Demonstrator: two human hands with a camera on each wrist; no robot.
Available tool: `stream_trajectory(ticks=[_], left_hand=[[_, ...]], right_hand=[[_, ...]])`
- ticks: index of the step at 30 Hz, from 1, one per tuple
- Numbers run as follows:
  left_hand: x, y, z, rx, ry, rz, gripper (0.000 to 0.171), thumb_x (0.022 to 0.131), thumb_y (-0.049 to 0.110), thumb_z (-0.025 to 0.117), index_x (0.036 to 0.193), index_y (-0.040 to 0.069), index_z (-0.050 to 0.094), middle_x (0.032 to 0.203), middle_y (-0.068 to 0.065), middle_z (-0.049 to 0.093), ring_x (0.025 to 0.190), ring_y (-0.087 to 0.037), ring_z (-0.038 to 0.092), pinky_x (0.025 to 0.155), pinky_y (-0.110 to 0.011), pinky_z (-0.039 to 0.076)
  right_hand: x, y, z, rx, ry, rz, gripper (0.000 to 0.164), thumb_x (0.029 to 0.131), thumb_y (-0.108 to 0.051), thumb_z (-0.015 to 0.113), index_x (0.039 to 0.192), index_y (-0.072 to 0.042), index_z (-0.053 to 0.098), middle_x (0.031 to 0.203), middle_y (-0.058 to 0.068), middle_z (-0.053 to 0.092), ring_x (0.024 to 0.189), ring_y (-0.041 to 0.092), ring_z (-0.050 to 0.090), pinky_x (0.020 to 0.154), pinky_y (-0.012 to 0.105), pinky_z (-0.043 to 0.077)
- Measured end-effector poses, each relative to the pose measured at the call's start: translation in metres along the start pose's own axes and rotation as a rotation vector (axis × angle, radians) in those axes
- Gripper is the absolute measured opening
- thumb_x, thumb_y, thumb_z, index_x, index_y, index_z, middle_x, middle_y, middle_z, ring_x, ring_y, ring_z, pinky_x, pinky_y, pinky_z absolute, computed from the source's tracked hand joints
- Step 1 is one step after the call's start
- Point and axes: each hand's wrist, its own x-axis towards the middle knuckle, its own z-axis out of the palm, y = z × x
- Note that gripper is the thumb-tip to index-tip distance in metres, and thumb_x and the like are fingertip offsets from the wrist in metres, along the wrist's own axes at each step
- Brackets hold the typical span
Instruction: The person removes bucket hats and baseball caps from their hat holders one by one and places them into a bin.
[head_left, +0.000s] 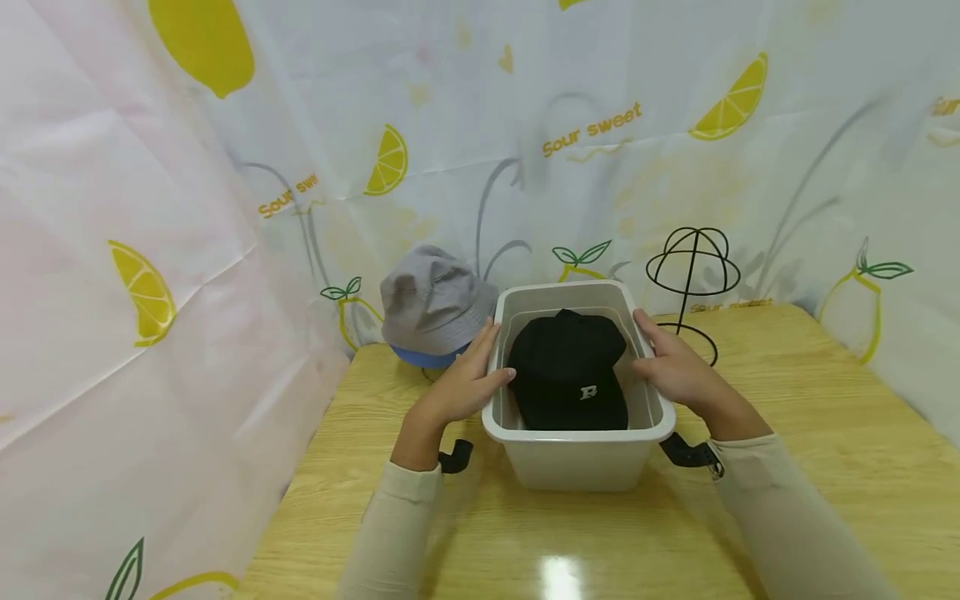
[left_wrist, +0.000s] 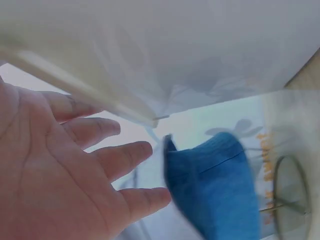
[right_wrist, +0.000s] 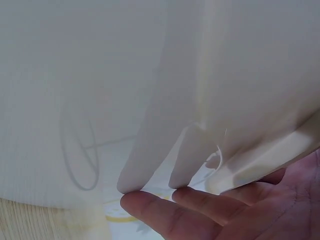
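Note:
A whitish plastic bin (head_left: 577, 462) stands in front of me, tilted so that its inside shows. In it lies a black baseball cap (head_left: 562, 367) with a pale letter on the front. My left hand (head_left: 459, 387) is at the bin's left rim, thumb over the edge and fingers outside; the left wrist view shows those fingers fairly straight beneath the rim. At the opposite rim, my right hand (head_left: 678, 371) has its thumb inside and its fingers outside. In the right wrist view, its fingertips (right_wrist: 137, 200) touch the bin's outer wall.
A grey bucket hat (head_left: 435, 300) with blue at its lower edge sits on a stand behind the bin's left side. Behind the right side stands a black wire hat stand (head_left: 688, 279). A lemon-print cloth (head_left: 450, 100) hangs around the wooden table (head_left: 810, 400).

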Motion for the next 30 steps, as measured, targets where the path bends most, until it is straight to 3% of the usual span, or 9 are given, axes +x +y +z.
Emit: stream_trajectory(ticks=[7, 13, 18, 24, 30], left_hand=[[0.004, 0.009, -0.019, 0.117, 0.007, -0.02, 0.085, 0.106, 0.054, 0.049, 0.169, 0.02, 0.003, 0.176, -0.007, -0.003, 0.162, -0.029, 0.004, 0.122, -0.072, 0.003], [0.006, 0.009, -0.034, 0.25, 0.035, -0.014, 0.089, 0.104, 0.058, 0.05, 0.168, 0.015, 0.005, 0.176, -0.004, -0.005, 0.162, -0.033, 0.003, 0.123, -0.071, 0.002], [0.012, 0.009, -0.046, 0.343, 0.101, 0.008, 0.092, 0.104, 0.058, 0.049, 0.168, 0.01, 0.003, 0.176, -0.006, -0.007, 0.162, -0.035, -0.001, 0.123, -0.071, 0.001], [0.022, 0.006, -0.065, 0.425, 0.232, 0.03, 0.091, 0.105, 0.056, 0.048, 0.168, 0.01, 0.002, 0.175, -0.01, -0.009, 0.161, -0.037, -0.006, 0.121, -0.074, 0.002], [0.03, -0.003, -0.084, 0.507, 0.313, -0.007, 0.094, 0.104, 0.054, 0.051, 0.167, 0.006, 0.001, 0.174, -0.007, -0.016, 0.161, -0.038, -0.009, 0.122, -0.072, 0.001]], right_hand=[[-0.002, 0.001, -0.002, -0.005, 0.0, 0.008, 0.092, 0.093, -0.001, 0.052, 0.166, -0.007, -0.004, 0.172, 0.025, -0.001, 0.149, 0.055, 0.025, 0.099, 0.069, 0.048], [-0.002, -0.002, 0.001, 0.005, -0.004, 0.008, 0.093, 0.092, 0.0, 0.052, 0.166, -0.008, -0.005, 0.172, 0.026, 0.0, 0.148, 0.056, 0.027, 0.097, 0.067, 0.05], [-0.002, -0.003, 0.002, 0.014, -0.004, 0.004, 0.095, 0.091, 0.001, 0.052, 0.166, -0.009, -0.006, 0.172, 0.026, 0.001, 0.147, 0.054, 0.028, 0.097, 0.066, 0.051], [-0.001, -0.002, 0.002, 0.008, -0.003, 0.009, 0.095, 0.091, 0.001, 0.052, 0.166, -0.009, -0.005, 0.172, 0.026, 0.001, 0.148, 0.055, 0.028, 0.096, 0.067, 0.051], [-0.001, -0.003, 0.001, 0.014, -0.005, 0.009, 0.093, 0.093, 0.0, 0.052, 0.166, -0.008, -0.006, 0.172, 0.025, 0.0, 0.149, 0.055, 0.025, 0.098, 0.069, 0.049]])
